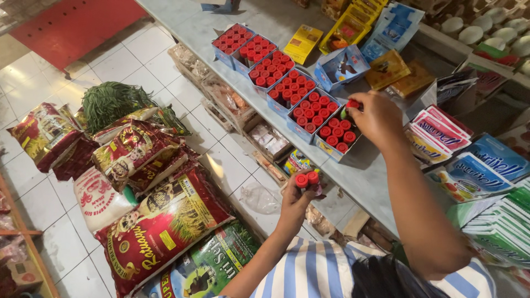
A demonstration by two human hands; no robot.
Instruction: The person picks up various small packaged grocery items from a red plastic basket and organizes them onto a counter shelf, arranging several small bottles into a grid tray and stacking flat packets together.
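Observation:
My right hand reaches over the grey counter and pinches a small red-capped bottle above the nearest blue box, which is partly filled with the same bottles. My left hand hovers just off the counter's front edge, closed around two red-capped bottles held upright. A row of several more blue boxes full of red caps runs diagonally away along the counter.
An open blue carton and yellow packets lie behind the boxes. Sachet packs stack at the right. Large rice sacks and a bundle of green beans lie on the tiled floor at left.

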